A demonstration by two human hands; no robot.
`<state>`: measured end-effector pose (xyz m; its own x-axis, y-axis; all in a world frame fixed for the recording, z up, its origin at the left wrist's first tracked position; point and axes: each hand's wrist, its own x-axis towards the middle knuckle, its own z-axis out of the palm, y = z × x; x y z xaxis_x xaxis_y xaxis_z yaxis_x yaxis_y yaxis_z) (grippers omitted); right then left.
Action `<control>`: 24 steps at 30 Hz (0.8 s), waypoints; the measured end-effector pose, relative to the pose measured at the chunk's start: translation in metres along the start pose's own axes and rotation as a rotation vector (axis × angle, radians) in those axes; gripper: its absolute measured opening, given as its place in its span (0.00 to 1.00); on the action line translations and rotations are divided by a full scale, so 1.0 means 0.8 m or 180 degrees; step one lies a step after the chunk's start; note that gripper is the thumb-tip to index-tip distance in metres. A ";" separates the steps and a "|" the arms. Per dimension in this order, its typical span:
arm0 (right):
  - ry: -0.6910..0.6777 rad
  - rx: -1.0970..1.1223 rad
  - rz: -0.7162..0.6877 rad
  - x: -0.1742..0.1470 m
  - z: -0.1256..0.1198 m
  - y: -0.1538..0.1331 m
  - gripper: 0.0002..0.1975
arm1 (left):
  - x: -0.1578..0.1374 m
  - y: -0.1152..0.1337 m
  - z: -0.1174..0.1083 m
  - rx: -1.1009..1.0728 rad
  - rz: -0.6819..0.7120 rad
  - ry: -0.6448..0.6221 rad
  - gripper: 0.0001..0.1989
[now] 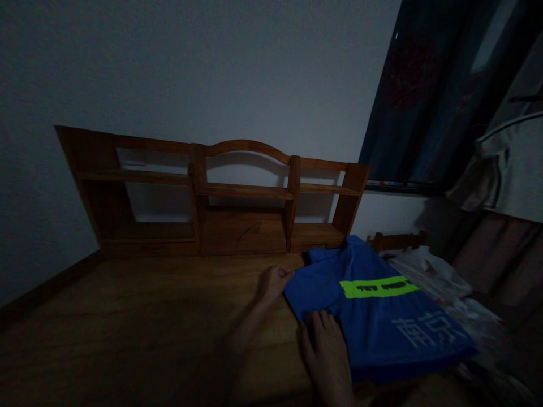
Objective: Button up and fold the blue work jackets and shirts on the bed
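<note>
The left hand [276,281] is pinching the outer corner of a blue garment [373,333] between thumb and fingers, near the middle of the worktop [148,305]. The right hand [327,346] is lying closer to the worktop's near edge, its curled fingers touching the garment's left border; whether they are gripping any fabric, I cannot tell.

The garment is spreading over the right-hand part of the worktop, from just before the back edge towards the near edge, and is hiding the worktop's right edge beneath it. A lime-yellow band [377,287] with dark lettering is running across the cloth, and pale characters [428,329] are showing closer to its near right corner. The fabric is rising in a fold at the far end.

Along the back edge of the worktop, a wooden shelf unit [248,192] is standing against the pale wall [212,68], its arched top rail curving over the middle section. Beyond the worktop's right side, white plastic bags [428,271] are lying near a wooden rail [396,241]. Above them, a white piece of clothing [517,164] is hanging beside a dark window [424,113].
</note>
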<state>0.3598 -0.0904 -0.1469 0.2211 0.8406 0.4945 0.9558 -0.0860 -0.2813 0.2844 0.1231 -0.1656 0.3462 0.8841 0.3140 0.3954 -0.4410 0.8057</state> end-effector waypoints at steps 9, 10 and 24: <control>0.0041 0.0009 -0.0012 -0.001 0.002 0.003 0.06 | -0.001 0.005 -0.003 0.0002 -0.0094 0.0033 0.18; 0.0052 0.0014 -0.0021 -0.001 0.002 0.003 0.06 | -0.001 0.006 -0.003 -0.0010 -0.0079 -0.0032 0.18; 0.0049 -0.0049 -0.0016 0.000 0.001 0.001 0.06 | 0.001 0.001 0.002 -0.0125 -0.0119 -0.0115 0.19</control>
<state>0.3605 -0.0902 -0.1479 0.2192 0.8327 0.5085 0.9597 -0.0901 -0.2661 0.2866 0.1232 -0.1655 0.3626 0.8933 0.2656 0.3753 -0.4008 0.8358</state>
